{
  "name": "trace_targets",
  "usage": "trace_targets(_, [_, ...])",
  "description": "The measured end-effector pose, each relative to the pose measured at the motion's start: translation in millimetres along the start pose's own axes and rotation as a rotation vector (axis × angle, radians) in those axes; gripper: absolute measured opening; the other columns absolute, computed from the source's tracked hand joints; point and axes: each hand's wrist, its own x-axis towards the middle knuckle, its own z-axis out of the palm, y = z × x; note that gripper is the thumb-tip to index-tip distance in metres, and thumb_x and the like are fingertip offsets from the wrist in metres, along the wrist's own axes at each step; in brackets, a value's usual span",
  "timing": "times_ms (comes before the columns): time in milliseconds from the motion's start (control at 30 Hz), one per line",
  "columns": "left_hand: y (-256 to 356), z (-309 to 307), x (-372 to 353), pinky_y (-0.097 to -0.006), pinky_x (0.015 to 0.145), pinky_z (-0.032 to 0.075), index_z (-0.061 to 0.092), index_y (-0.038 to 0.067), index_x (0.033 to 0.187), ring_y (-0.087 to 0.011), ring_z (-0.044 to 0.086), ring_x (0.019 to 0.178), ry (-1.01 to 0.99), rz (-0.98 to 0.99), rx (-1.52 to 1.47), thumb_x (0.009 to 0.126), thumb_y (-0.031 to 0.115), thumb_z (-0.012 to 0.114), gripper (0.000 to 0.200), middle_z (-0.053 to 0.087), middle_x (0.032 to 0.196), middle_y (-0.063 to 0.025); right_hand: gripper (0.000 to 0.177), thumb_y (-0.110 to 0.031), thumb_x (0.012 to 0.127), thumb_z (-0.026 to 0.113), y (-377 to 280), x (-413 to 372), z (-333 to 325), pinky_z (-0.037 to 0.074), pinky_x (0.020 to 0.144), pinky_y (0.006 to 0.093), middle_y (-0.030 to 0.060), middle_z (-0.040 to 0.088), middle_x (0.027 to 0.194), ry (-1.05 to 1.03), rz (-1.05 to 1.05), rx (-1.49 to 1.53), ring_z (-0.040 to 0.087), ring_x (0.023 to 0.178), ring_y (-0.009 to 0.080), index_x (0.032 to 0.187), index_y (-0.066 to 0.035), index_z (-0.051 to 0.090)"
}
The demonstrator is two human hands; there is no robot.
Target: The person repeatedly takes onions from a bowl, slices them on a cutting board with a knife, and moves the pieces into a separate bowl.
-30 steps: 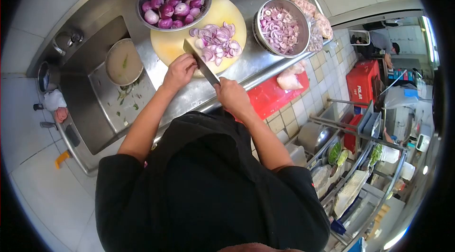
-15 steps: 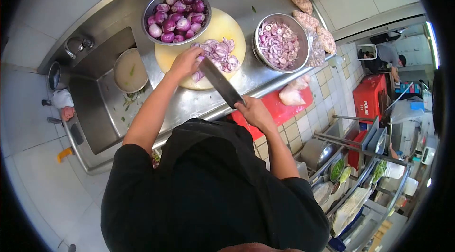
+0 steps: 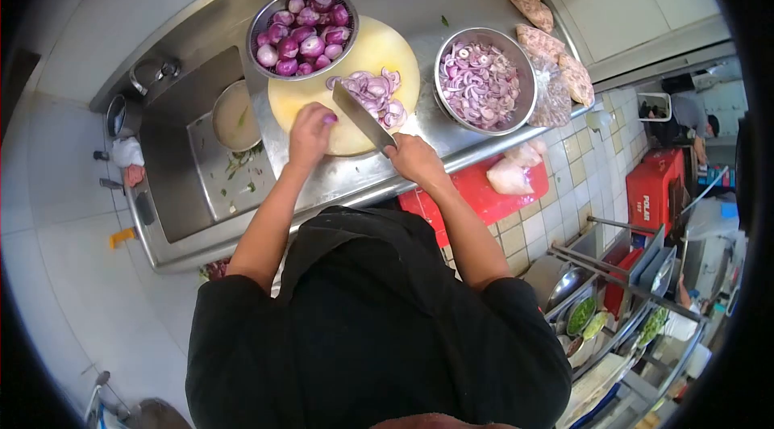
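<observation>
On the yellow board [image 3: 383,40], a purple bit [image 3: 330,118] seems pinched by the left hand [image 3: 308,139] at seven o'clock. Past the knife [image 3: 360,116], onion slices [image 3: 379,91] have just been pushed to three o'clock — so they're kept apart. The knife is gripped tight by the right hand [image 3: 415,160].

Red cooler [image 3: 651,195] and metal faucet [image 3: 168,68]

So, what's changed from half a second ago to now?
The right hand has brought the knife further forward over the cutting board; the left hand has drawn back from the onion slices, toward the body. The knife stayed gripped; the colander and steel bowl stayed put.
</observation>
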Motion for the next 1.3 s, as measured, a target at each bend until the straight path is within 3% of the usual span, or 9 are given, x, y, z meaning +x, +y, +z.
trace_targets(33, [10.3, -0.5, -7.3, -0.0377, 0.088, 0.055, 0.075, 0.004, 0.103, -0.0280, 0.069, 0.100, -0.061, 0.081, 0.094, 0.084, 0.002, 0.076, 0.019, 0.071, 0.111, -0.0111, 0.032, -0.031, 0.100, 0.060, 2.4, 1.3, 0.8, 0.054, 0.092, 0.0572, 0.0286, 0.074, 0.104, 0.011, -0.021, -0.012, 0.071, 0.102, 0.0466, 0.109, -0.001, 0.068])
trace_targets(133, [25.3, -6.1, -27.6, -0.0391, 0.091, 0.056, 0.074, 0.002, 0.103, -0.0327, 0.067, 0.105, -0.085, 0.050, -0.062, 0.082, 0.000, 0.076, 0.021, 0.069, 0.113, -0.0131, 0.031, -0.029, 0.100, 0.060, -1.2, -6.8, 8.8, 0.055, 0.090, 0.0574, 0.0299, 0.073, 0.098, 0.029, -0.036, -0.021, 0.071, 0.097, 0.0476, 0.106, 0.000, 0.068])
trace_targets(267, [17.5, -14.1, -33.4, -0.0397, 0.088, 0.056, 0.073, 0.002, 0.099, -0.0310, 0.068, 0.103, -0.056, -0.041, -0.074, 0.079, -0.001, 0.077, 0.021, 0.070, 0.109, -0.0123, 0.029, -0.028, 0.100, 0.059, -10.8, -20.6, 19.0, 0.056, 0.085, 0.0575, 0.0272, 0.074, 0.091, 0.067, -0.074, -0.031, 0.072, 0.090, 0.0476, 0.104, -0.001, 0.068])
trace_targets(367, [7.8, -17.2, -20.9, -0.0409, 0.087, 0.055, 0.072, 0.002, 0.097, -0.0323, 0.067, 0.100, -0.148, 0.104, -0.029, 0.079, -0.001, 0.075, 0.018, 0.070, 0.103, -0.0126, 0.026, -0.025, 0.100, 0.058, -11.4, -23.5, 30.3, 0.057, 0.081, 0.0571, 0.0253, 0.074, 0.087, 0.085, -0.091, -0.122, 0.073, 0.085, 0.0465, 0.102, -0.002, 0.068])
trace_targets(567, [3.5, -20.2, -7.7, -0.0452, 0.081, 0.050, 0.065, 0.001, 0.089, -0.0360, 0.062, 0.090, -0.258, 0.194, -0.006, 0.078, 0.001, 0.069, 0.011, 0.064, 0.092, -0.0143, 0.022, -0.023, 0.100, 0.057, -31.6, -35.0, 23.8, 0.057, 0.078, 0.0562, 0.0249, 0.073, 0.083, 0.138, -0.123, -0.176, 0.073, 0.081, 0.0454, 0.100, -0.003, 0.067])
trace_targets(800, [-7.4, -13.4, -12.6, -0.0451, 0.079, 0.048, 0.064, 0.002, 0.090, -0.0355, 0.061, 0.088, -0.209, 0.227, -0.034, 0.076, 0.002, 0.069, 0.014, 0.062, 0.090, -0.0132, 0.021, -0.022, 0.099, 0.059, -39.5, -32.8, 27.5, 0.057, 0.078, 0.0568, 0.0253, 0.073, 0.083, 0.135, -0.103, -0.223, 0.072, 0.081, 0.0467, 0.099, -0.003, 0.067])
trace_targets(1100, [-8.1, -10.9, -22.0, -0.0436, 0.085, 0.050, 0.068, 0.004, 0.096, -0.0344, 0.064, 0.094, -0.162, 0.162, -0.060, 0.078, 0.003, 0.073, 0.018, 0.067, 0.098, -0.0125, 0.024, -0.025, 0.100, 0.060, -33.4, -34.2, 31.4, 0.056, 0.080, 0.0583, 0.0263, 0.073, 0.085, 0.105, -0.063, -0.229, 0.072, 0.083, 0.0479, 0.099, -0.002, 0.067])
trace_targets(1300, [-4.4, -10.3, -22.7, -0.0426, 0.085, 0.049, 0.068, 0.005, 0.092, -0.0317, 0.065, 0.094, -0.080, 0.177, -0.059, 0.077, 0.003, 0.073, 0.016, 0.067, 0.096, -0.0104, 0.025, -0.027, 0.101, 0.060, -36.2, -37.6, 25.6, 0.056, 0.080, 0.0584, 0.0266, 0.073, 0.085, 0.095, -0.079, -0.217, 0.071, 0.084, 0.0480, 0.100, -0.003, 0.067])
